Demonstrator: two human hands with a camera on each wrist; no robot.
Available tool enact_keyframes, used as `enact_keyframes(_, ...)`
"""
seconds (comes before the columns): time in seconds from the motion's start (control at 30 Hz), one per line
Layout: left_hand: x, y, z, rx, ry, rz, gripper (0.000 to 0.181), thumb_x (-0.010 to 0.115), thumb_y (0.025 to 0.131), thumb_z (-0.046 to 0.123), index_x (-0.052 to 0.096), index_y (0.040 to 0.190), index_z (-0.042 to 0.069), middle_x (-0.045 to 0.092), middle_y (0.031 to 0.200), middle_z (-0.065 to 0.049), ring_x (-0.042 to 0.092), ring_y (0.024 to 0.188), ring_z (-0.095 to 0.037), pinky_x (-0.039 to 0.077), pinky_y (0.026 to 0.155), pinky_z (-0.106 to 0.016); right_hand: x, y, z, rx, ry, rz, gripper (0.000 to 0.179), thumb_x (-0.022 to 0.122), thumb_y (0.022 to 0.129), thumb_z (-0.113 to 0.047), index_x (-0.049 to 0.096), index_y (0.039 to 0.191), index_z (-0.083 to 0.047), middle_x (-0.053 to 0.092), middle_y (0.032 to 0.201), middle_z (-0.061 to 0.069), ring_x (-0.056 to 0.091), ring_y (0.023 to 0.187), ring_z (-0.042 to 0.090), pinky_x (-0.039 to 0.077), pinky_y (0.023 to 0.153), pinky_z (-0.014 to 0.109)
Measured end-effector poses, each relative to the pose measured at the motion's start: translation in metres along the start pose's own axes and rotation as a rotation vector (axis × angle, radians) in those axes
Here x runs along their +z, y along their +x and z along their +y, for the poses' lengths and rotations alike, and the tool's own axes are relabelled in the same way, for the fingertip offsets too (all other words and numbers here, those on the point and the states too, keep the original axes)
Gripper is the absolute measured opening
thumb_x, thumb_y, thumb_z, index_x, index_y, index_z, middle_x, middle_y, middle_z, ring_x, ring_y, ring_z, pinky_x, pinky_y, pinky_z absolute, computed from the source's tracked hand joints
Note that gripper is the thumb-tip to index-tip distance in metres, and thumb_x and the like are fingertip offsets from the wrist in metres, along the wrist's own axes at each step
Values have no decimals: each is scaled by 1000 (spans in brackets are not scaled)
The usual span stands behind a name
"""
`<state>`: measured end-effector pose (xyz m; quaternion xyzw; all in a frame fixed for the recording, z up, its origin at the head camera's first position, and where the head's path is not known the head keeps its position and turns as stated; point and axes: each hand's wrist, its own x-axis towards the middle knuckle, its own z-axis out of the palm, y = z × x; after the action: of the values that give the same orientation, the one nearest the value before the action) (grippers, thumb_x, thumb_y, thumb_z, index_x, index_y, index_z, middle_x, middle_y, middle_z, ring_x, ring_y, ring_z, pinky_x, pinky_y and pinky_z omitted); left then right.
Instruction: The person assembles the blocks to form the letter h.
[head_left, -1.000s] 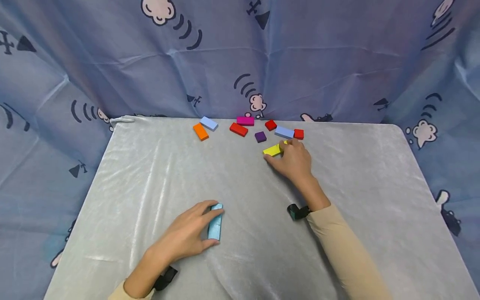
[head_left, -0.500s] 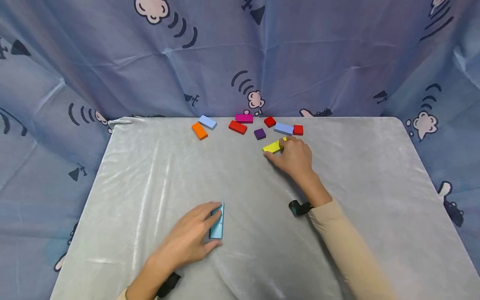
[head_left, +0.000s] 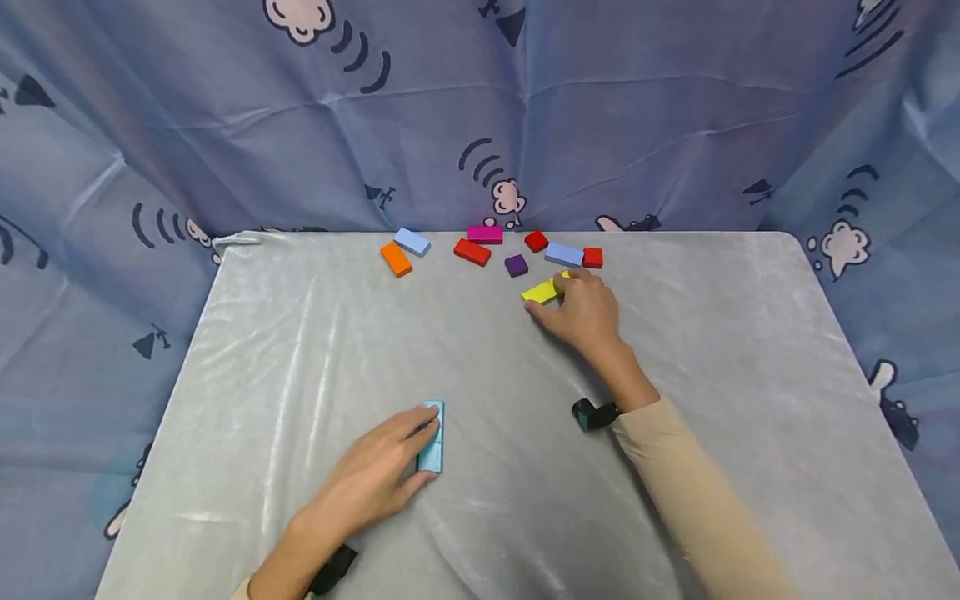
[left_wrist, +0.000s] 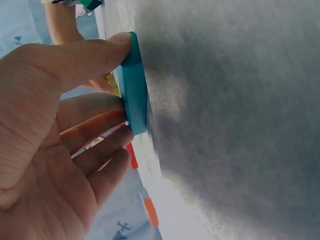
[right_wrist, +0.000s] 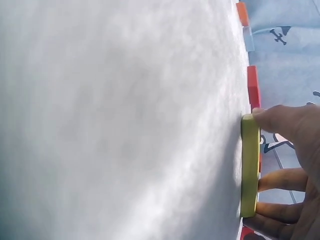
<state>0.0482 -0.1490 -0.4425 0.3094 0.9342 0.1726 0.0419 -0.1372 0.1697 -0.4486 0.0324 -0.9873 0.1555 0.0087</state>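
On the grey cloth lies a light blue block (head_left: 431,450), long and flat, seen in the head view at lower centre. My left hand (head_left: 375,471) holds it, thumb at its near end and fingertips over its far end. The left wrist view shows the thumb (left_wrist: 117,47) on one end of this block (left_wrist: 135,87), which looks teal there. Farther back, my right hand (head_left: 585,312) grips a yellow block (head_left: 540,292), thumb at its left end and fingers at the right. In the right wrist view the yellow block (right_wrist: 250,167) stands between thumb and fingertips.
Along the back edge lie an orange block (head_left: 396,259), a pale blue block (head_left: 412,242), a red block (head_left: 472,252), a magenta block (head_left: 485,234) and a purple block (head_left: 517,265). Behind the right hand are another pale blue block (head_left: 564,254) and small red blocks (head_left: 592,257).
My left fingers have drawn closer together at the far end of the light blue block, which has turned slightly. The right hand keeps its grip on the yellow block; the head view has shifted a little.
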Motion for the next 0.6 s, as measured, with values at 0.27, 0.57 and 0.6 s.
enact_keyframes(0.27,1,-1,2,5,2,-1,65,88,89,29,65,141,-2,60,155,-13,58,145,-29,47,123,-42,4,-1,-4,41,-8,9,76,77,90,-54,65,144,-2,61,143,28,58,127,46,53,105,58)
enact_keyframes(0.57,1,-1,4,-4,4,17,64,88,89,28,66,141,-2,60,155,-13,59,144,-28,48,121,-41,5,0,-6,58,31,46,73,76,89,-50,67,140,0,64,137,29,59,123,45,53,104,58)
enact_keyframes(0.6,1,-2,4,-2,8,21,63,88,88,28,67,140,-2,61,155,-13,60,143,-28,49,120,-41,5,-1,-7,57,41,38,74,76,88,-51,67,141,0,64,137,28,59,124,45,54,104,58)
